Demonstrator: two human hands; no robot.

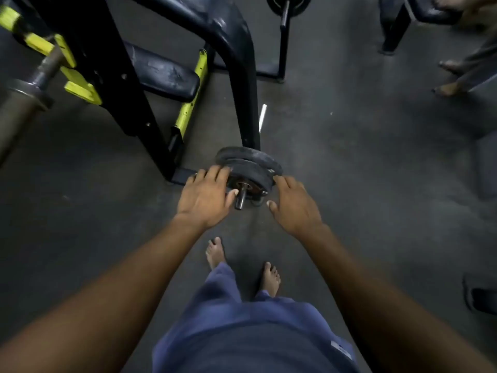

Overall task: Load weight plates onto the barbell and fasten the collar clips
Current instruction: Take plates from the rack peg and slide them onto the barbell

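Observation:
Several black weight plates (251, 164) are stacked on a short storage peg (240, 201) at the foot of the black rack. My left hand (205, 196) holds the front plate's left rim, fingers over the edge and thumb on its face beside the peg. My right hand (294, 204) reaches to the plate's right rim; its fingertips touch the edge and its thumb is spread away from it. The barbell (40, 76) lies in the rack's yellow hooks at the upper left, with a bare sleeve running toward the left edge. No collar clip is visible.
The black and yellow bench rack (126, 84) with its padded bench (164, 72) fills the upper left. My bare feet (270, 278) stand on the grey floor. Another person's feet (449, 76) and more equipment are at the upper right. A dark object (481, 298) lies at the right edge.

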